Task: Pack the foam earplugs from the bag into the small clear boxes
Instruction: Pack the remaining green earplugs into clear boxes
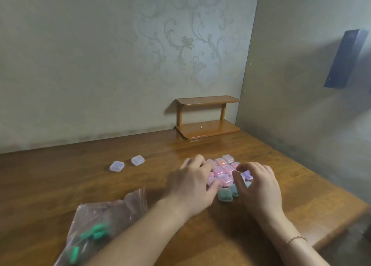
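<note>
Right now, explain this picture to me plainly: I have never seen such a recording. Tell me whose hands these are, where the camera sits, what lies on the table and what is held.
There is no machine here, only a person working with bare hands. The single picture comes from a camera worn on the person's head, looking forward and down.

On the wooden table lies a cluster of filled boxes in pink, orange, purple and green tints. The left hand and the right hand rest at its two sides, fingers bent against the boxes; whether either actually grips one is too blurred to tell.

Two empty clear boxes stand apart to the left. Near the bottom left lies the plastic bag with green earplugs inside. A small wooden shelf stands at the wall.
</note>
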